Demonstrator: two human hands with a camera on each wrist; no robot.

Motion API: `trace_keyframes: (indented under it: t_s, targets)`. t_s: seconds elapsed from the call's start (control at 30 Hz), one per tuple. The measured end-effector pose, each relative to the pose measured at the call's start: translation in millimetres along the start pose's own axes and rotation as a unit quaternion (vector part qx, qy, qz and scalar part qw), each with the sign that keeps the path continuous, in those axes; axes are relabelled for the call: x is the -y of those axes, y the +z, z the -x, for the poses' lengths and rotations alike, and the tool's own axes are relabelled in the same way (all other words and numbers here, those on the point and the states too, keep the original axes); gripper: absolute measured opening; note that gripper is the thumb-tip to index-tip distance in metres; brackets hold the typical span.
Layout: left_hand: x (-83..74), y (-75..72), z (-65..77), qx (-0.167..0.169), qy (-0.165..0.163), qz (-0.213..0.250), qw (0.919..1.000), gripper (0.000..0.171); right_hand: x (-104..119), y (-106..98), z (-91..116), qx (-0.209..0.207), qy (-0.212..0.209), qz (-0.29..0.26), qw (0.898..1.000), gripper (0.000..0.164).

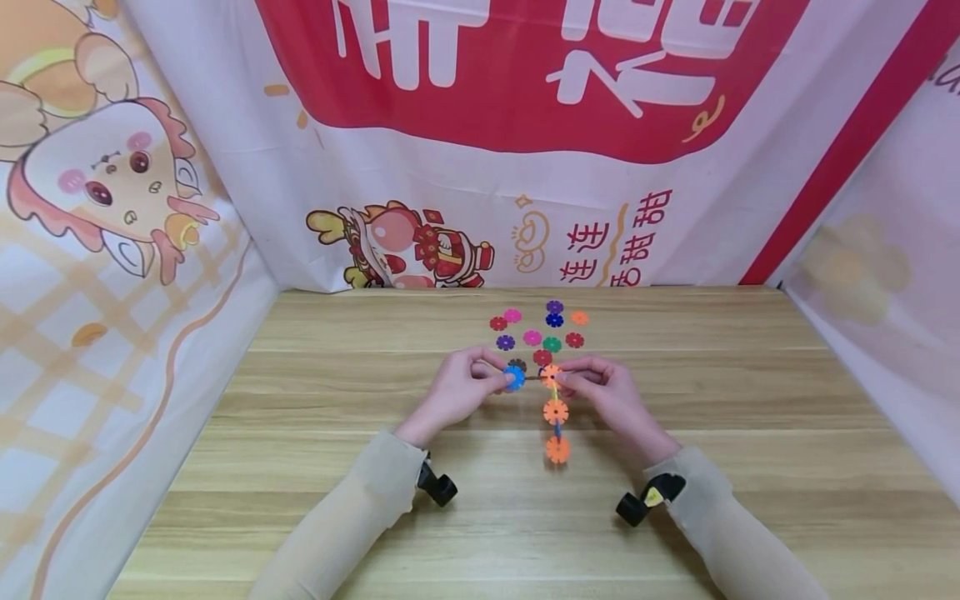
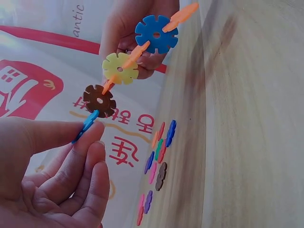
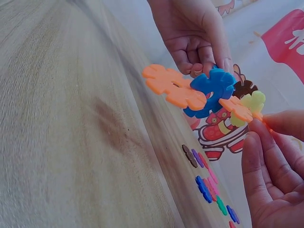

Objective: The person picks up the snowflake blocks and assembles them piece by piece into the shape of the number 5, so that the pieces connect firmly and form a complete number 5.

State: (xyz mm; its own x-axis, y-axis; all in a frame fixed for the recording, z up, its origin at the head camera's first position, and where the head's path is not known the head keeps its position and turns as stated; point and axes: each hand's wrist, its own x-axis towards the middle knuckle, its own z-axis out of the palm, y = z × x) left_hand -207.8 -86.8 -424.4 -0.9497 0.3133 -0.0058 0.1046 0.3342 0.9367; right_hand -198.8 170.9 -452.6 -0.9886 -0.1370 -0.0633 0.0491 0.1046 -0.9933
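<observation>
A chain of notched snowflake discs is held up over the table between the two hands. My left hand pinches a light-blue disc at one end between thumb and forefinger. Slotted into it is a brown disc. My right hand pinches an orange disc beside the brown one. From there a yellow disc, another orange disc, a blue disc and an end orange disc follow in a line toward the body.
Several loose discs lie on the wooden table beyond the hands, among them a green disc, a purple disc and a pink disc. A printed cloth hangs along the table's back edge.
</observation>
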Motion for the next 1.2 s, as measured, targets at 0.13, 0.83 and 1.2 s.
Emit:
trace_keyframes:
  t_s: [0.13,0.83,1.2]
  targets:
    - [0.6,1.4,-0.9,0.004,0.002,0.007,1.0,0.017,0.0,1.0,0.3,0.0,0.001,-0.005,1.0,0.034]
    - [2.4,9.3,-0.8,-0.012,0.0,0.029,0.9995,0.014,-0.9,7.0,0.3,-0.011,-0.01,0.001,1.0,0.027]
    - [0.3,13.7,-2.3,-0.013,0.001,0.043,0.999,0.014,-1.3,7.7,0.8,-0.023,-0.006,0.006,1.0,0.026]
